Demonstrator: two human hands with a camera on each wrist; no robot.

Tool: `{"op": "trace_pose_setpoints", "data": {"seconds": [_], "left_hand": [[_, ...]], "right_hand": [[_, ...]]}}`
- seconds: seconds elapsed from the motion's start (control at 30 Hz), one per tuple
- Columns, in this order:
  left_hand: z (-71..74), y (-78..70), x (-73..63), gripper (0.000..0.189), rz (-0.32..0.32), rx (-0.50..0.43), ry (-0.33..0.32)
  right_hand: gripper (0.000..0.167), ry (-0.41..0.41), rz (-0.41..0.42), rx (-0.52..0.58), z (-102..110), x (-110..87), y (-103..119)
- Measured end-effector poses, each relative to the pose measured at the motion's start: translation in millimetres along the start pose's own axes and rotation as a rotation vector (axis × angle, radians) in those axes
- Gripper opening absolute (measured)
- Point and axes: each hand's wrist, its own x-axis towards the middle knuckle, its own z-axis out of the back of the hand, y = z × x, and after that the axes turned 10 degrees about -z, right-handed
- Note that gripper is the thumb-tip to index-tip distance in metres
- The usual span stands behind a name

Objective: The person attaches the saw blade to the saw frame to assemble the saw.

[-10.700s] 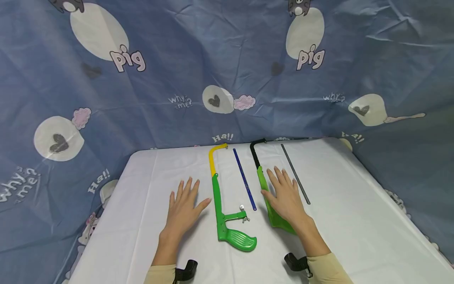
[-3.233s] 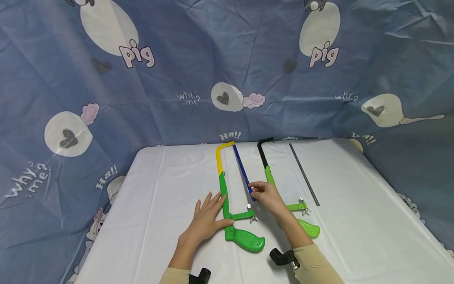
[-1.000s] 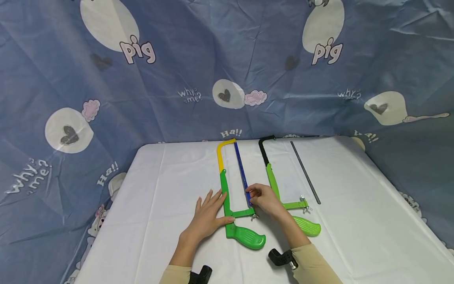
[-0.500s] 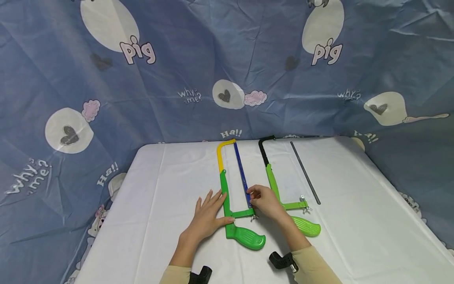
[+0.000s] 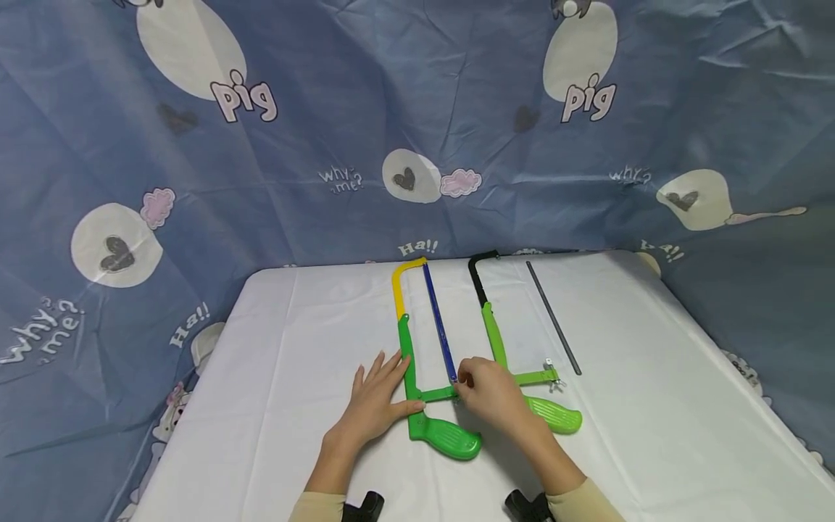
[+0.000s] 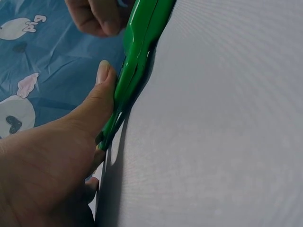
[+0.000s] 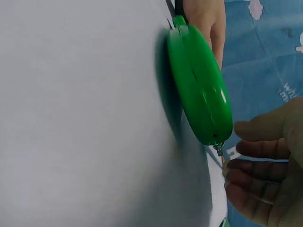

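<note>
In the head view, a green hacksaw (image 5: 405, 355) with a yellow front lies on the white table. Its blue blade (image 5: 437, 319) runs from the yellow tip down to the short green crossarm. My left hand (image 5: 375, 402) rests on the frame with spread fingers (image 5: 393, 366), its thumb by the crossarm. The right hand (image 5: 492, 391) has curled fingers at the crossarm's end, where the blade's near end sits. In the right wrist view, a metal wing nut (image 7: 218, 150) shows beside those fingertips, past the green handle (image 7: 201, 90); I cannot tell whether they grip it.
Right of the right hand lies a second hacksaw (image 5: 493, 337), lime green with a black front and no blade fitted. A grey blade (image 5: 553, 319) lies beyond it. Blue patterned cloth (image 5: 313, 174) hangs behind the table's (image 5: 313, 319) far edge.
The blue blade, earlier loose on the table, now lies along the green hacksaw. My right hand has let go of the blade's side and moved down to its near end. The left hand stays put.
</note>
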Motion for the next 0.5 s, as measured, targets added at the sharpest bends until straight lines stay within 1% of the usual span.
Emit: {"op": "trace_pose_setpoints", "data": {"seconds": [0.13, 0.27, 0.4, 0.5], "left_hand": [[0.1, -0.3, -0.3, 0.091, -0.001, 0.0, 0.006], [0.0, -1.0, -0.7, 0.091, 0.003, -0.005, 0.003], [0.0, -1.5, 0.3, 0.09, -0.005, 0.001, -0.001], [0.4, -1.5, 0.8, 0.089, -0.006, 0.012, 0.0]], "right_hand": [[0.024, -0.005, 0.02, -0.078, -1, -11.3, -1], [0.03, -0.006, 0.033, -0.123, -6, -16.3, -1], [0.033, -0.036, 0.045, -0.135, -11, -18.3, 1], [0.033, -0.072, 0.074, -0.152, -13, -19.6, 3]]}}
